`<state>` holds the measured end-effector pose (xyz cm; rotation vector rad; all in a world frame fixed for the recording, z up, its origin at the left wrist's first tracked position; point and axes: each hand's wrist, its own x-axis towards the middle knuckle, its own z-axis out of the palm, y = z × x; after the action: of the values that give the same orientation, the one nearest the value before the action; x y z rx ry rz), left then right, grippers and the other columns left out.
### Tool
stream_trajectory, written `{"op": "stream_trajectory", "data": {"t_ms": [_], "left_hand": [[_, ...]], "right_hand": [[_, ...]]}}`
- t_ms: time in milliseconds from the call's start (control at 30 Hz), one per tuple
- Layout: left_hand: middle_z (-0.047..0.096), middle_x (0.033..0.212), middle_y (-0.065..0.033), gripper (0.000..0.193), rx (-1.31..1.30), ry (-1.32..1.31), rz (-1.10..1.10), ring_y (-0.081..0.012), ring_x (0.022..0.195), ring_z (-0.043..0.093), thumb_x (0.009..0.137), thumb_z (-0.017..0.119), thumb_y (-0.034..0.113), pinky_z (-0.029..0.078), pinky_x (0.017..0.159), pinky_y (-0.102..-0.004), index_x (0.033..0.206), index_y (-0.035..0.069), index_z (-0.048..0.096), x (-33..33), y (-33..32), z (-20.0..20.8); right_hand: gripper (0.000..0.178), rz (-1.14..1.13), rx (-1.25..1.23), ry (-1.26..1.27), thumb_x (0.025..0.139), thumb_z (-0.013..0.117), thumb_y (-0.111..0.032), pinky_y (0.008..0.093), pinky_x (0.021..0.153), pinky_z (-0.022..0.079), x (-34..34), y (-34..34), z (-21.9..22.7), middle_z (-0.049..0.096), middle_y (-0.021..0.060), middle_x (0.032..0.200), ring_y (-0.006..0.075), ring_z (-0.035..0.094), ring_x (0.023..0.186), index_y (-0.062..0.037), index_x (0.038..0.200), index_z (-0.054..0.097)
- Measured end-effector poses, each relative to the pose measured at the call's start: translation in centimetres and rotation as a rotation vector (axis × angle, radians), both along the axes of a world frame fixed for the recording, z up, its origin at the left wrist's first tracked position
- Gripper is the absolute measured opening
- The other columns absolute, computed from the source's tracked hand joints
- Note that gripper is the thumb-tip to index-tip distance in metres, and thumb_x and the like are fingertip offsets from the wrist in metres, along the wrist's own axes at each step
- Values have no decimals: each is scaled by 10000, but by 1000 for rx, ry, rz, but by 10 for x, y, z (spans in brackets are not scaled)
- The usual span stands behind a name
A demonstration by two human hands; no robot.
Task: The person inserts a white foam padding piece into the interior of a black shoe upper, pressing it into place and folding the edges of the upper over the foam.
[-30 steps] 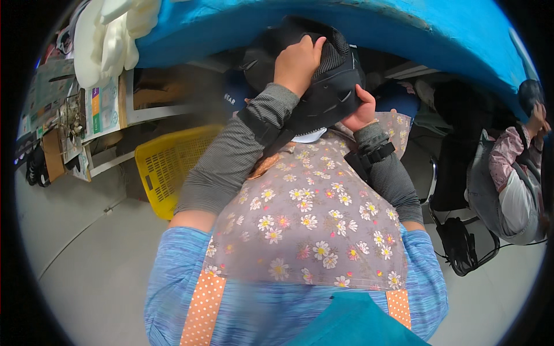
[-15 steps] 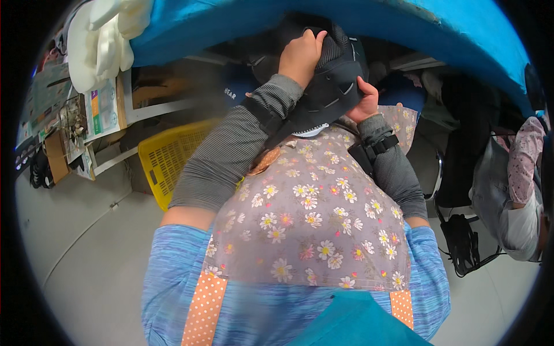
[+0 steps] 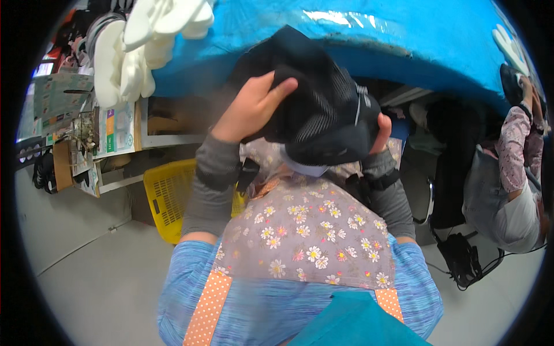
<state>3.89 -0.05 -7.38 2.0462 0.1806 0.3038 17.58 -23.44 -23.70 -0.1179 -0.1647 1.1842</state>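
A soft black fabric bundle [image 3: 314, 86] with ribbed mesh areas and a pale grey stripe is held up over my lap; its exact kind is not clear. My left hand [image 3: 248, 109] grips its left side, thumb laid across the cloth and the other fingers partly hidden. On its right edge, my right hand [image 3: 382, 134] is closed round the fabric, with most fingers behind it. Below the bundle a pale, smooth curved piece [image 3: 304, 168] shows, partly covered. The bundle's top overlaps the edge of the blue-covered table [image 3: 398, 34].
White foam foot-shaped pieces [image 3: 167, 23] are piled at the table's left. A yellow plastic basket [image 3: 164, 202] stands on the floor at left, near a shelf with boxes [image 3: 118, 130]. At right sits a co-worker [image 3: 502, 196] handling a dark item beside a chair.
The black bundle has come up and spread wider, now over the table edge. My left hand has moved left and down, and its grip has shifted. More of the table shows.
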Motion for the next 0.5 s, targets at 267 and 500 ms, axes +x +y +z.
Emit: {"op": "stream_trajectory", "data": {"t_ms": [267, 500], "left_hand": [[512, 688, -152, 341, 627, -233, 156, -342, 613, 511, 841, 747, 275, 415, 564, -388, 814, 16, 527, -45, 6, 79], [446, 575, -121, 478, 694, -184, 190, -316, 525, 465, 783, 796, 358, 369, 507, -402, 624, 17, 501, -57, 19, 103]], "right_hand": [[761, -61, -160, -267, 690, 526, -158, 431, 1083, 425, -20, 5, 141, 544, 209, 1381, 349, 545, 1260, 57, 1414, 430], [779, -181, -179, -468, 646, 630, -70, 422, 1067, 434, -23, -18, 181, 581, 182, 1335, 327, 567, 1230, 44, 1397, 456]]}}
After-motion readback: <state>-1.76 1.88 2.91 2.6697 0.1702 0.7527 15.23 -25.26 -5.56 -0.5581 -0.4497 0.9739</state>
